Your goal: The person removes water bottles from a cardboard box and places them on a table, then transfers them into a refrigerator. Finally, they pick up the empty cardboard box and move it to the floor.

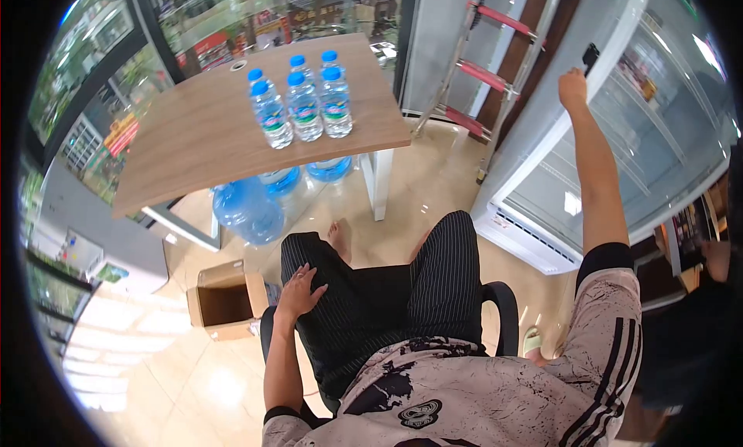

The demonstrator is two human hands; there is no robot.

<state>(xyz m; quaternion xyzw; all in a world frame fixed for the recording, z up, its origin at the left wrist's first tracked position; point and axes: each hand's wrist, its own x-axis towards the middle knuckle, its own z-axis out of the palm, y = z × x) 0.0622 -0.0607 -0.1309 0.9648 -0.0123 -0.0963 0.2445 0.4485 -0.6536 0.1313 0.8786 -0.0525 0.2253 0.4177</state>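
My right hand (573,88) reaches far out to the upper right, its fingers curled at the black handle (591,56) of a glass-door fridge (619,145). Some of those fingers are hidden from this angle. Through the glass, wire shelves show, with a few small items behind the reflections. My left hand (299,292) lies on my left thigh, palm down and fingers apart, holding nothing. In front of me, several water bottles (306,110) with blue caps stand upright in a close group on the wooden table (186,130).
Large blue water jugs (251,211) are under the table. An opened cardboard box (224,300) sits on the floor to my left, near my chair (503,315). A stepladder (484,75) leans between table and fridge. Another person's hand (717,260) shows at far right.
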